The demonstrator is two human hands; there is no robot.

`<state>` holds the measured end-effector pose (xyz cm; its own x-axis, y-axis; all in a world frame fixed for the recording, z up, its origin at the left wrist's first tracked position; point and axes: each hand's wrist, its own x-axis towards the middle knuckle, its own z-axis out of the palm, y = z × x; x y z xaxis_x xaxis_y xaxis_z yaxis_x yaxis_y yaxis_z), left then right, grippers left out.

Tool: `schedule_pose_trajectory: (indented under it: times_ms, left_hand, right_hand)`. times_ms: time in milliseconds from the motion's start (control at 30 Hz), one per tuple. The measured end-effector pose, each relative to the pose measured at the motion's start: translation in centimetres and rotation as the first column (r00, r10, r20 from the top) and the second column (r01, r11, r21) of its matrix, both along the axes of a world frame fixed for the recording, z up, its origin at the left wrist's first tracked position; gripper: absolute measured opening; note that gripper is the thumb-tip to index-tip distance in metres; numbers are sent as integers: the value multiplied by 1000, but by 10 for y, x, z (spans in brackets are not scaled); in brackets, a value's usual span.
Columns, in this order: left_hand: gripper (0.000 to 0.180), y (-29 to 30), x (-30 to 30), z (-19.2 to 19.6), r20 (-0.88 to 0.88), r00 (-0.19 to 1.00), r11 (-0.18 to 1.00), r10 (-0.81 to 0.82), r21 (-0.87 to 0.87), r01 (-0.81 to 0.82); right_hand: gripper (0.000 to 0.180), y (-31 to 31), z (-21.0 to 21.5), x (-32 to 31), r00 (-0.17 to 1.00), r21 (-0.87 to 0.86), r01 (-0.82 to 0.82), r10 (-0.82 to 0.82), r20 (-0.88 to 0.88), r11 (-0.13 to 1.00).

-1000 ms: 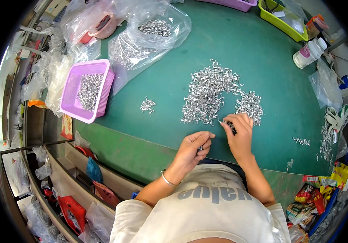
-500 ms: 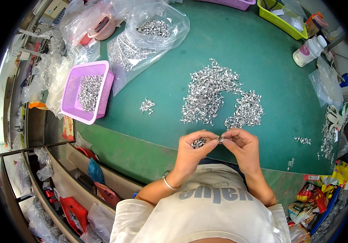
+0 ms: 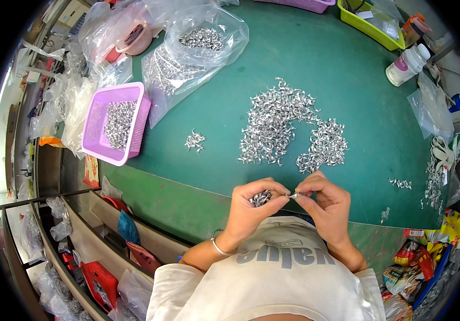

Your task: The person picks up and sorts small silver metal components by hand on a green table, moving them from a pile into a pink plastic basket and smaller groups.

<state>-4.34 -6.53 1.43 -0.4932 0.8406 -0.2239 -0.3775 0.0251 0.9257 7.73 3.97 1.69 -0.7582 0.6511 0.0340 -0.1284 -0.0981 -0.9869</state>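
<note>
My left hand [image 3: 252,207] is closed round several small curved silvery metal pieces [image 3: 260,198] cupped in its palm. Between its thumb and forefinger and the fingertips of my right hand [image 3: 323,202], one small curved metal piece [image 3: 293,196] is pinched. Both hands are just over the table's near edge, in front of my shirt. Beyond them on the green table [image 3: 198,171] lies a large heap of the same metal pieces [image 3: 273,125], with a smaller heap [image 3: 325,144] at its right. A few pieces [image 3: 194,140] lie apart to the left.
At the left edge stands a purple basket [image 3: 143,120] part filled with metal pieces, beside a clear plastic bag [image 3: 157,104] of them. A white bottle [image 3: 408,65] and a yellow-green basket [image 3: 377,35] are at the far right. Small pieces [image 3: 400,183] lie toward the right edge.
My hands have drawn slightly toward me and a little apart, the right shifting to the right. The pinched metal piece now shows more between the fingertips. Heaps and basket look unchanged.
</note>
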Motion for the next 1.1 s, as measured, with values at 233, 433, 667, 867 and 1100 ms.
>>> schedule_pose_trajectory:
  times_ms: [233,433,667,867,1100]
  left_hand:
    - [10,-2,1,4,-199,980,997,14,83,2]
    - [12,-3,2,9,-347,937,995,24,101,12]
    - [13,-1,3,13,-393,919,992,22,120,28]
    - [12,-3,1,16,-351,937,999,4,40,11]
    - [15,-4,1,18,-299,954,998,-19,58,38]
  right_hand:
    - [14,1,-4,1,996,-227,-92,88,-28,970]
    - [9,-2,1,-1,989,-419,-150,134,-68,895]
    - [8,-1,2,0,983,-421,-179,144,-113,889]
    - [14,2,4,-3,986,-351,-157,166,-6,923]
    - [13,0,0,-4,989,-300,-145,130,-70,943]
